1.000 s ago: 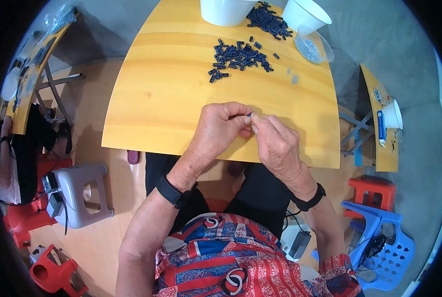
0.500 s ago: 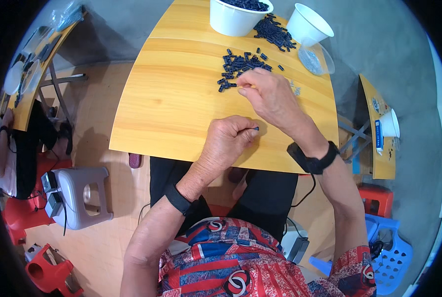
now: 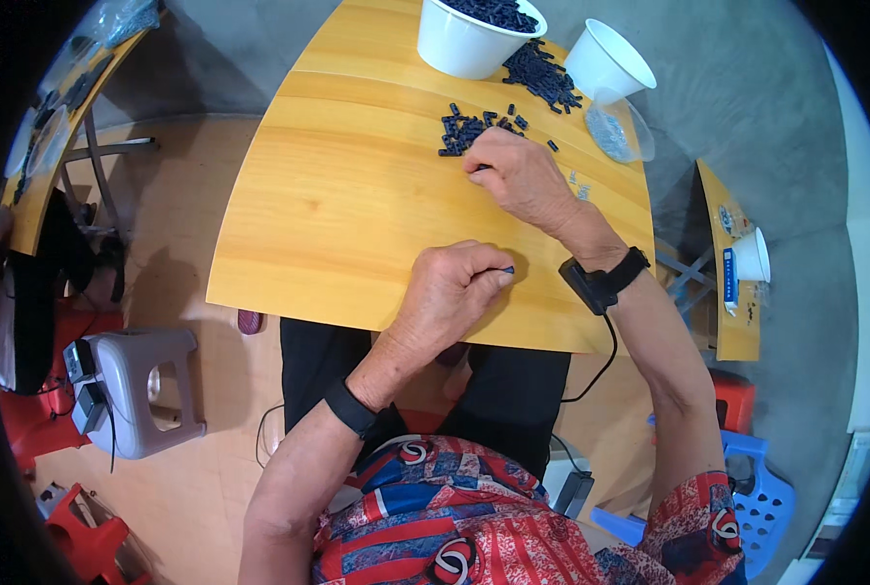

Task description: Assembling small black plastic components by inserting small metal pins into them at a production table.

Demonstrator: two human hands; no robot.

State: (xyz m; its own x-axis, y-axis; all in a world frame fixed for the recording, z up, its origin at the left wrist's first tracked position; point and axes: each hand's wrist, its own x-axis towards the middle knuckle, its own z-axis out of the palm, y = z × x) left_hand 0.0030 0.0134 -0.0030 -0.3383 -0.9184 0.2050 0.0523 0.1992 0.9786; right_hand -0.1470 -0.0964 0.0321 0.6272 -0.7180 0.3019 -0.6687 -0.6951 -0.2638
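Yellow counter (image 3: pixel 337 219): left hand (image 3: pixel 450 285), fingers pinched on dark piece (image 3: pixel 509 270); right hand (image 3: pixel 521 175), fingers closed on second piece (image 3: pixel 482 168) beside far pile (image 3: pixel 461 134). Slack pinch could drop either.

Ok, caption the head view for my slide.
Left hand pinches a small dark piece while right hand grips another piece beside a pile on the table.

Parts (image 3: pixel 461 129) on table (image 3: pixel 337 200), filled tub (image 3: pixel 462 47) behind them
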